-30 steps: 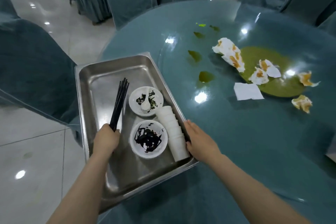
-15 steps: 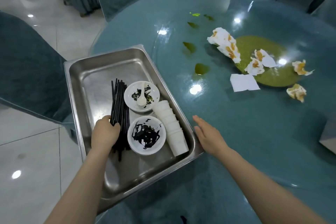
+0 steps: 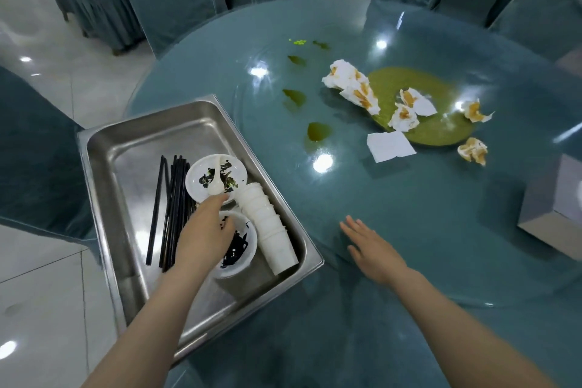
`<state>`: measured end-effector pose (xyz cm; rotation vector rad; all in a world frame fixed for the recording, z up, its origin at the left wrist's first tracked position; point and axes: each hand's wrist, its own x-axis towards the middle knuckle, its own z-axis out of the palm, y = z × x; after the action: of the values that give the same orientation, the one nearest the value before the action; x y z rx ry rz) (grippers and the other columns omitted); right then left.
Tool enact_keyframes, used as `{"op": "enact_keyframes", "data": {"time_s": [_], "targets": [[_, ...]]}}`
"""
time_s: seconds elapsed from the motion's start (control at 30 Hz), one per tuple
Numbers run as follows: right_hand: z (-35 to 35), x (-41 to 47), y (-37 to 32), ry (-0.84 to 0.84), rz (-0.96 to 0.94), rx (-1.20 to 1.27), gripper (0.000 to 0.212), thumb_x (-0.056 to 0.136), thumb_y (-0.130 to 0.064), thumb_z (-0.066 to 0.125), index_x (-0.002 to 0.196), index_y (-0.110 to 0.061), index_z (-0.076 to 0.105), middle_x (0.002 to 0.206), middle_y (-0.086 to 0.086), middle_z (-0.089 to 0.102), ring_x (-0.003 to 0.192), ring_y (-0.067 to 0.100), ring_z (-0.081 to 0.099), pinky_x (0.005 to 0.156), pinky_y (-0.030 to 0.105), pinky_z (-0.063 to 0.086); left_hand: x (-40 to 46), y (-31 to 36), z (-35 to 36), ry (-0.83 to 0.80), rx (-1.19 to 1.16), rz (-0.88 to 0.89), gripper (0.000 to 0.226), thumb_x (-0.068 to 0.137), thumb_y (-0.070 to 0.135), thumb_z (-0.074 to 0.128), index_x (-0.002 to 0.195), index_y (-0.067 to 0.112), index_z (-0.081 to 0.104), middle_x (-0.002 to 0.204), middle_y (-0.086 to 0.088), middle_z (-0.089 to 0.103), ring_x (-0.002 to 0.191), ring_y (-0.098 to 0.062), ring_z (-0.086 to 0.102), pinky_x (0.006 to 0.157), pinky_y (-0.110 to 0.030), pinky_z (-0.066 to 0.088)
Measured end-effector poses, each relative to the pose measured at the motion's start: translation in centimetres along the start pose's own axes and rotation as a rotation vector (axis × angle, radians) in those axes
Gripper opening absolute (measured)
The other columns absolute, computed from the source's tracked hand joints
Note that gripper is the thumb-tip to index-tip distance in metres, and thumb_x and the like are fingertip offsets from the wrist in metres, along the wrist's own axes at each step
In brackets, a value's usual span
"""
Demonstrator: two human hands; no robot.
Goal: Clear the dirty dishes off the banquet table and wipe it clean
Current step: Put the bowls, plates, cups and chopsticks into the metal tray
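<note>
The left hand [image 3: 206, 230] reaches into the steel tray [image 3: 104, 173], its fingers [image 3: 220, 198] stretched forward and only slightly bent, the tips touching the near rim of the far saucer [image 3: 217, 179] just below the bowl of the white spoon [image 3: 215, 187] that lies in it. Whether they pinch the rim or merely rest on it cannot be told. Under the palm sits the near saucer [image 3: 239, 249], smeared with dark sauce and partly hidden by the hand. To the left of the fingers a bundle of black chopsticks [image 3: 171, 211] lies loose on the tray floor; to their right, touching both saucers, a stack of white cups [image 3: 267, 224] lies on its side.

The right hand [image 3: 371, 246] hovers flat and low over the glass counter [image 3: 409, 214], fingers straight and spread, holding nothing, just right of the tray's corner. Well beyond those fingers a green spill [image 3: 441, 132] spreads on the counter, with crumpled stained napkins [image 3: 352, 85] on and around it and one clean folded napkin [image 3: 389, 146] nearest the hand. A grey box [image 3: 554, 217] stands to the far right.
</note>
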<state>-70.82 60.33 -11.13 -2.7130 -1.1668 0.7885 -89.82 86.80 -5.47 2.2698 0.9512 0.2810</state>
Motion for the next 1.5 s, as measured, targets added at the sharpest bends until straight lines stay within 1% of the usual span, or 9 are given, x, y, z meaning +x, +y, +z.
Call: {"op": "enact_keyframes", "data": {"time_s": [0.27, 0.53, 0.83, 1.07, 1.13, 1.2, 1.3, 1.4, 1.5], "targets": [[-1.4, -3.3, 4.4, -0.038, -0.076, 0.109, 0.061, 0.095, 0.002, 0.031, 0.150, -0.021, 0.024, 0.160, -0.006, 0.007, 0.147, 0.010, 0.005, 0.116, 0.020, 0.003, 0.3, 8.2, 5.0, -0.083, 0.066, 0.151, 0.047, 0.093, 0.020, 0.053, 0.140, 0.017, 0.043, 0.144, 0.000, 0.045, 0.131, -0.018, 0.042, 0.105, -0.030, 0.032], [-4.7, -4.9, 11.5, 0.099, 0.011, 0.388, 0.049, 0.096, -0.005, 0.034, 0.141, -0.021, 0.045, 0.150, -0.004, 0.038, 0.139, 0.012, 0.033, 0.107, 0.014, 0.019, 0.7, 17.1, 12.0, -0.157, 0.156, 0.199, 0.051, 0.093, 0.023, 0.054, 0.141, 0.017, 0.040, 0.145, -0.003, 0.045, 0.131, -0.021, 0.044, 0.103, -0.029, 0.033], [-11.4, 0.9, 21.6, 0.345, 0.092, 0.428, 0.041, 0.096, -0.023, 0.047, 0.136, -0.023, 0.047, 0.140, 0.000, 0.050, 0.127, 0.021, 0.047, 0.103, 0.033, 0.040, 3.4, 24.3, 18.3, -0.189, 0.301, 0.231, 0.055, 0.094, 0.028, 0.051, 0.146, 0.022, 0.031, 0.151, 0.004, 0.036, 0.137, -0.014, 0.036, 0.105, -0.026, 0.030], [-14.1, 9.4, 24.1, 0.248, -0.031, 0.230, 0.058, 0.098, -0.038, 0.041, 0.150, -0.031, 0.017, 0.160, -0.003, 0.003, 0.147, 0.019, -0.006, 0.116, 0.039, 0.017, 9.4, 27.6, 21.3, -0.128, 0.335, 0.261, 0.055, 0.093, 0.024, 0.052, 0.144, 0.021, 0.032, 0.152, 0.005, 0.032, 0.138, -0.012, 0.033, 0.106, -0.026, 0.031], [-13.6, 11.3, 24.8, 0.191, -0.077, 0.116, 0.059, 0.098, -0.042, 0.039, 0.150, -0.031, 0.014, 0.161, 0.000, 0.000, 0.147, 0.023, -0.008, 0.118, 0.040, 0.010, 10.7, 27.8, 22.0, -0.115, 0.345, 0.244, 0.056, 0.093, 0.025, 0.052, 0.145, 0.023, 0.031, 0.154, 0.005, 0.028, 0.141, -0.010, 0.027, 0.108, -0.026, 0.028], [-12.8, 12.2, 25.6, 0.227, -0.123, 0.042, 0.048, 0.098, -0.034, 0.041, 0.144, -0.027, 0.031, 0.158, 0.001, 0.014, 0.146, 0.022, 0.008, 0.115, 0.037, 0.020, 11.7, 27.6, 22.9, -0.107, 0.365, 0.234, 0.057, 0.093, 0.026, 0.052, 0.145, 0.025, 0.030, 0.156, 0.007, 0.024, 0.143, -0.008, 0.021, 0.109, -0.022, 0.023], [-12.0, 12.5, 27.1, 0.376, -0.138, 0.080, 0.032, 0.088, -0.014, 0.050, 0.119, -0.023, 0.055, 0.134, -0.005, 0.048, 0.126, 0.016, 0.043, 0.083, 0.029, 0.041, 13.2, 27.3, 24.1, -0.100, 0.388, 0.235, 0.058, 0.093, 0.026, 0.053, 0.146, 0.025, 0.029, 0.156, 0.008, 0.022, 0.144, -0.007, 0.017, 0.111, -0.020, 0.019], [-12.8, 11.8, 29.0, 0.457, -0.010, 0.367, 0.021, 0.085, -0.025, 0.054, 0.103, -0.027, 0.065, 0.112, -0.007, 0.063, 0.100, 0.016, 0.060, 0.073, 0.030, 0.047, 14.7, 27.1, 25.1, -0.095, 0.396, 0.233, 0.059, 0.093, 0.026, 0.053, 0.147, 0.025, 0.028, 0.157, 0.008, 0.019, 0.145, -0.008, 0.015, 0.112, -0.023, 0.019], [-16.0, 11.4, 31.6, 0.835, -0.069, 0.326, 0.029, 0.083, 0.000, 0.061, 0.105, -0.016, 0.070, 0.107, 0.003, 0.071, 0.094, 0.028, 0.067, 0.071, 0.031, 0.053, 16.3, 27.4, 25.7, -0.058, 0.390, 0.243, 0.062, 0.092, 0.024, 0.055, 0.147, 0.027, 0.026, 0.158, 0.009, 0.016, 0.144, -0.010, 0.020, 0.110, -0.027, 0.026]]}}
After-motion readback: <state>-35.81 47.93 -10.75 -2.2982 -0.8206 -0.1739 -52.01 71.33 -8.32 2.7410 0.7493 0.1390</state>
